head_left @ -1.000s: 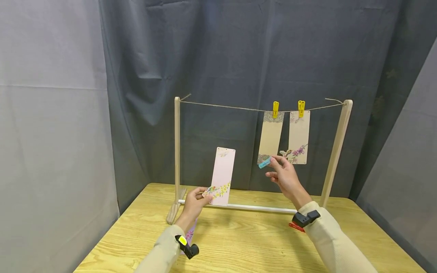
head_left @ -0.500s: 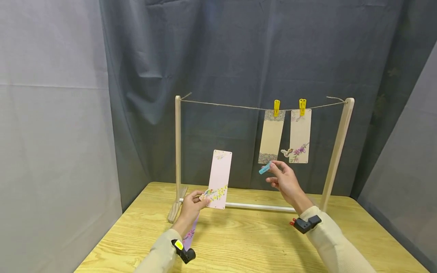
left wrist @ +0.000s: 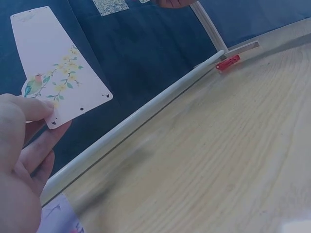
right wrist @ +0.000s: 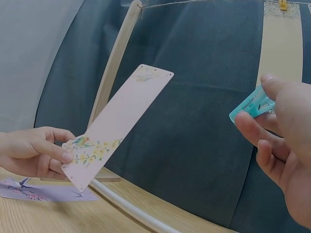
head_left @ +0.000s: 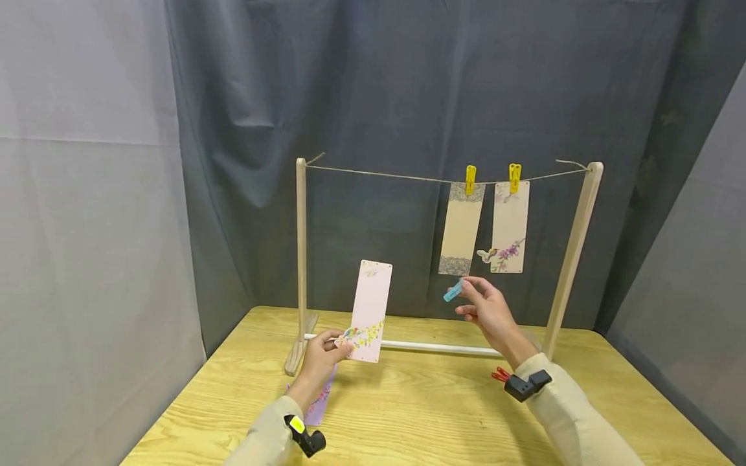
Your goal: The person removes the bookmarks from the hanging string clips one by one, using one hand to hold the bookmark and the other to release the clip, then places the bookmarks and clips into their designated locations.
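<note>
My left hand (head_left: pixel 322 360) pinches a pale pink bookmark (head_left: pixel 373 301) by its lower left edge, where a bird and yellow blossoms are printed. The bookmark stands nearly upright above the table. Between thumb and fingers, my right hand (head_left: pixel 491 310) holds a light blue clothespin (right wrist: pixel 251 104), to the right of the bookmark and apart from it. Above the right hand, two bookmarks hang from a string (head_left: pixel 384 175): a beige lace-bordered bookmark (head_left: pixel 460 226) and a cream floral bookmark (head_left: pixel 509 223). Each hangs by a yellow clothespin (head_left: pixel 470 180).
A purple bookmark (head_left: pixel 319 404) lies on the table (head_left: pixel 408 408) under the left forearm. Red clothespins (head_left: pixel 500 374) lie near the right wrist. Wooden posts (head_left: pixel 302 246) hold the string, with a white bar (head_left: pixel 437 348) along the bottom. Dark curtain (head_left: pixel 373 84) hangs behind.
My left hand has drawn the pink bookmark slightly left and down. The right hand with the blue clothespin has sunk a little, now below the hanging beige bookmark.
</note>
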Available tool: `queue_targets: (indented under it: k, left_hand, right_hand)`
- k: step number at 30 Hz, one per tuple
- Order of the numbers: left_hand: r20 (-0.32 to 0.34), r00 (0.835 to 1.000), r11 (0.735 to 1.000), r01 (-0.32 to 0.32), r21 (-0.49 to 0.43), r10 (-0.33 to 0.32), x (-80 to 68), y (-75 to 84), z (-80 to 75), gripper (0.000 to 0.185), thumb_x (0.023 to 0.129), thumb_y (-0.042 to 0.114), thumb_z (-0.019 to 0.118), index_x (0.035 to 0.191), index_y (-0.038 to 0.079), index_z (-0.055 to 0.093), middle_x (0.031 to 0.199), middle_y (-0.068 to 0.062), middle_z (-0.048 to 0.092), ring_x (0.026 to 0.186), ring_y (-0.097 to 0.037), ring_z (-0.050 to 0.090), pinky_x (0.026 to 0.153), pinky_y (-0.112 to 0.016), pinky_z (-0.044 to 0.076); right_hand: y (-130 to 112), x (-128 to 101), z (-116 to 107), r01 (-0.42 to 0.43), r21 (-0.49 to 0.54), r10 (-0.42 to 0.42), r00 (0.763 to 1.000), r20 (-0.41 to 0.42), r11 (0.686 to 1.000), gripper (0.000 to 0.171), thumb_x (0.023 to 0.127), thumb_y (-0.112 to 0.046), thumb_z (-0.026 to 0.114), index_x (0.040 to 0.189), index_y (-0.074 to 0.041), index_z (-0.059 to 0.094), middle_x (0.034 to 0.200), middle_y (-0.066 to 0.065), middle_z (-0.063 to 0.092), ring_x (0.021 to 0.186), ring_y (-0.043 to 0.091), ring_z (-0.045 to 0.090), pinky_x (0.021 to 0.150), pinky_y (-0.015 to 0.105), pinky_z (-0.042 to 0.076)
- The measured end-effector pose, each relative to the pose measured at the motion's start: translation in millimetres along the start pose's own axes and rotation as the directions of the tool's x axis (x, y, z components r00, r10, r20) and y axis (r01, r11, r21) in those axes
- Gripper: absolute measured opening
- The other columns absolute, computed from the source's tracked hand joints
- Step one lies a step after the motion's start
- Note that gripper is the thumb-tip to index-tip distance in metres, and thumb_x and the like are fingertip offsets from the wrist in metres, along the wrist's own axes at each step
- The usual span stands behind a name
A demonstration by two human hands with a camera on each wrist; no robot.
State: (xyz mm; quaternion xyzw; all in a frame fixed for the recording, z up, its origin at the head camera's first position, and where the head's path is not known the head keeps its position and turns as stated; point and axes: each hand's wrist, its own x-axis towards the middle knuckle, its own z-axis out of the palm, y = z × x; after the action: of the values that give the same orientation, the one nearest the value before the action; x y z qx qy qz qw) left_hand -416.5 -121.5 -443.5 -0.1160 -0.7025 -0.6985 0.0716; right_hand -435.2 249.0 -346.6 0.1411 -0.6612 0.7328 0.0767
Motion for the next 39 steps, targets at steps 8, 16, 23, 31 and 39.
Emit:
queue_targets:
  k: [8, 16, 23, 31, 39]
  left_hand:
    - [-0.014, 1.0, 1.0, 0.006, 0.004, -0.006, -10.2, -1.2, -3.1, 0.038, 0.093, 0.008, 0.077, 0.125, -0.007, 0.062, 0.094, -0.014, 0.071, 0.084, -0.023, 0.068, 0.074, -0.03, 0.055]
    - [0.006, 0.999, 0.999, 0.04, 0.022, -0.04, -16.5, -5.2, -7.2, 0.039, 0.093, 0.012, 0.079, 0.126, -0.003, 0.064, 0.09, -0.009, 0.07, 0.084, -0.024, 0.069, 0.073, -0.035, 0.052]
    - [0.023, 0.999, 0.999, 0.044, -0.01, -0.044, -21.8, -8.3, -11.3, 0.036, 0.092, 0.008, 0.078, 0.122, -0.005, 0.064, 0.095, -0.011, 0.073, 0.084, -0.022, 0.07, 0.08, -0.043, 0.056]
    - [0.05, 0.998, 0.999, 0.044, -0.025, -0.042, -33.8, -8.2, -16.9, 0.039, 0.093, 0.007, 0.076, 0.125, -0.007, 0.06, 0.099, -0.015, 0.072, 0.084, -0.022, 0.069, 0.072, -0.034, 0.055]
    - [0.043, 0.997, 0.998, 0.064, -0.013, -0.064, -41.1, -9.7, -23.7, 0.043, 0.092, 0.01, 0.077, 0.127, -0.007, 0.06, 0.101, -0.014, 0.073, 0.087, -0.023, 0.071, 0.077, -0.037, 0.057]
  right_hand:
    - [5.0, -4.6, -2.5, -0.014, -0.045, 0.014, 1.0, 0.017, 0.999, 0.043, 0.106, -0.041, 0.059, 0.137, -0.012, 0.052, 0.122, 0.012, 0.07, 0.068, 0.011, 0.067, 0.056, 0.02, 0.048]
    - [8.2, -12.5, -6.8, 0.002, -0.14, -0.001, 1.0, 0.012, 0.99, 0.051, 0.107, -0.042, 0.055, 0.142, -0.005, 0.05, 0.124, 0.018, 0.07, 0.066, 0.01, 0.065, 0.055, 0.021, 0.048]
    - [11.9, -20.1, -10.2, 0.006, -0.146, -0.003, 1.0, 0.022, 0.989, 0.051, 0.108, -0.042, 0.054, 0.139, -0.001, 0.053, 0.119, 0.022, 0.07, 0.061, 0.01, 0.054, 0.056, 0.024, 0.045]
    - [14.5, -27.9, -18.2, -0.008, -0.18, 0.012, 1.0, 0.023, 0.984, 0.05, 0.11, -0.041, 0.051, 0.141, -0.002, 0.053, 0.107, 0.007, 0.074, 0.062, 0.01, 0.051, 0.056, 0.025, 0.042]
    - [22.9, -36.5, -35.7, -0.022, -0.262, 0.02, 1.0, -0.012, 0.965, 0.057, 0.109, -0.045, 0.05, 0.144, 0.0, 0.051, 0.111, 0.009, 0.072, 0.062, 0.012, 0.05, 0.055, 0.028, 0.042]
